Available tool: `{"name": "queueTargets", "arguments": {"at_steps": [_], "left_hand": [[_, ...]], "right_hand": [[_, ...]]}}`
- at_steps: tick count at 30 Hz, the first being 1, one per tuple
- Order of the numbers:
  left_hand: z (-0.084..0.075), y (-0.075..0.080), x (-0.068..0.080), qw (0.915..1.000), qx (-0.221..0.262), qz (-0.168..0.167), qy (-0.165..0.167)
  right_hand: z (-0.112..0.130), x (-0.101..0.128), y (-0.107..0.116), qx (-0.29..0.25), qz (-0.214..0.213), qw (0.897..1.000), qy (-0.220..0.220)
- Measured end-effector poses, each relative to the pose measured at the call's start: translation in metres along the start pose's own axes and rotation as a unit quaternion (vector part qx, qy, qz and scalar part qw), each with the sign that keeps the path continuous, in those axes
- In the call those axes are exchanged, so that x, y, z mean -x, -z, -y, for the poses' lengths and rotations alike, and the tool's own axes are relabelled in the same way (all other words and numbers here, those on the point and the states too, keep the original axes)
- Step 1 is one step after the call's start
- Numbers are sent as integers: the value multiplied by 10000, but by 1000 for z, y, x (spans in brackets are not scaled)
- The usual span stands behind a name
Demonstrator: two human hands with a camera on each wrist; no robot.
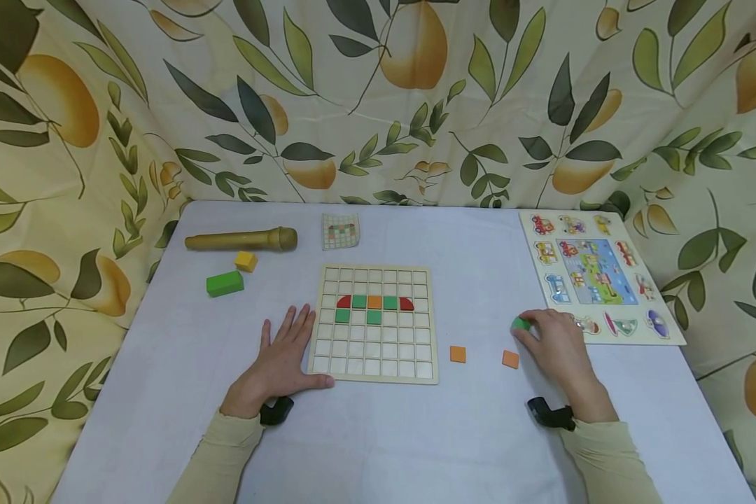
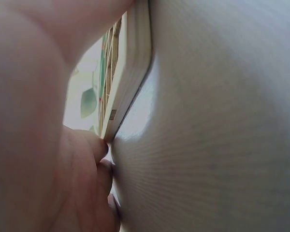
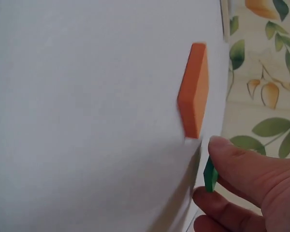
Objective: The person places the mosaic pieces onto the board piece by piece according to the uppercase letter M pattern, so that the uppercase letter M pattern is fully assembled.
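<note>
A wooden grid board lies mid-table, with red, green and orange tiles set in cells of its upper rows. My left hand is spread flat at the board's left edge, its thumb at the lower left corner; the left wrist view shows fingers beside the board's side. Between thumb and fingers my right hand pinches a small green tile, close to the picture puzzle's lower left corner. Two loose orange tiles lie on the white cloth between the board and this hand; the nearer one fills the right wrist view's centre.
A picture puzzle board occupies the right side of the table. At the back left lie a wooden microphone-shaped stick, a yellow cube and a green block. A small pattern card lies behind the grid board.
</note>
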State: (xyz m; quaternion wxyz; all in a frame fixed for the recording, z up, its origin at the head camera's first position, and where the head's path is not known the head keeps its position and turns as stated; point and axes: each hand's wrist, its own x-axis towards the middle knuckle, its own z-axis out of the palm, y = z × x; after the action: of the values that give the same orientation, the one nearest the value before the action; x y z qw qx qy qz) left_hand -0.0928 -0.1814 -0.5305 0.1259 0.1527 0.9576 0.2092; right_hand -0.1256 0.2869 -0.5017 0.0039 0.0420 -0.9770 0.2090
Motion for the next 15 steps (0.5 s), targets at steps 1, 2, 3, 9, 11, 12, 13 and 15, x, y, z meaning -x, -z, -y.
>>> {"name": "queueTargets", "arguments": {"at_steps": [1, 2, 3, 9, 11, 12, 13, 15], "left_hand": [[0, 0, 0, 10000, 1, 5, 4], [0, 0, 0, 10000, -1, 10, 7], [0, 0, 0, 10000, 8, 18, 13], [-1, 0, 0, 10000, 22, 20, 38], [-1, 0, 0, 10000, 23, -2, 34], [-1, 0, 0, 10000, 22, -3, 39], [-1, 0, 0, 10000, 24, -10, 42], [-1, -1, 0, 10000, 20, -16, 39]], "right_hand": [[2, -1, 0, -40, 35, 10000, 13], [5, -1, 0, -74, 65, 9999, 22], [8, -2, 0, -100, 93, 9999, 51], [27, -9, -3, -300, -48, 9982, 511], [33, -12, -6, -394, -133, 9965, 731], [37, -14, -7, -436, -155, 9953, 846], [40, -15, -8, -503, -163, 9940, 954], [48, -17, -12, -591, -126, 9919, 1115]]}}
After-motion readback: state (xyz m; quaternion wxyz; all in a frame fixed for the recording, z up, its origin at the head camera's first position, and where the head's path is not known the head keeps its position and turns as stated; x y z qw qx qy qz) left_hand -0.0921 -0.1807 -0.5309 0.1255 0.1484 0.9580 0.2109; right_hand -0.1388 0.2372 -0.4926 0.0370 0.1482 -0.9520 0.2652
